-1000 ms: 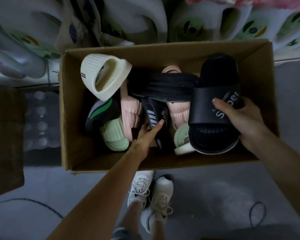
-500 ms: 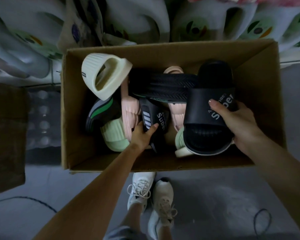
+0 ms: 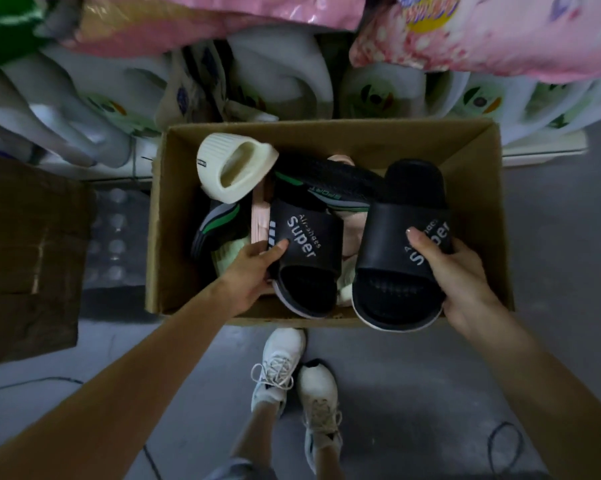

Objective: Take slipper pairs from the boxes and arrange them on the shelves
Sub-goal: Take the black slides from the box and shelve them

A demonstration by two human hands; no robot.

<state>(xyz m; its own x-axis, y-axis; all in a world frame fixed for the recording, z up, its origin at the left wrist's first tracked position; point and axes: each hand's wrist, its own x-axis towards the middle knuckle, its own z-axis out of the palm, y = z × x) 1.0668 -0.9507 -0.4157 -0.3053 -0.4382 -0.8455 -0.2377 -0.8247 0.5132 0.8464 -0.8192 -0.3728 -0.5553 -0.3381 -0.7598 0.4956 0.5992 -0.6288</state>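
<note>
An open cardboard box (image 3: 476, 161) on the floor holds several slippers. My left hand (image 3: 250, 271) grips one black slipper (image 3: 306, 268) printed "Super" by its strap, near the box's front. My right hand (image 3: 462, 271) grips the matching black slipper (image 3: 399, 251), thumb on the strap, over the box's right half. A cream slipper (image 3: 233, 171) leans at the back left. Beneath lie a black-and-green sport slipper (image 3: 327, 185), a pink slipper (image 3: 261, 216) and a pale green slipper (image 3: 229, 254), partly hidden.
White plastic jugs (image 3: 285, 74) and pink bags (image 3: 500, 36) stand behind the box. A second cardboard box (image 3: 29, 251) sits at the left. My white sneakers (image 3: 292, 379) stand on the grey floor before the box, and a cable (image 3: 503, 441) lies at the right.
My left hand closed on the second black "Super" slipper and pulled it up flat out of the pile. My right hand kept its slipper. The camera tilted up, showing the bags.
</note>
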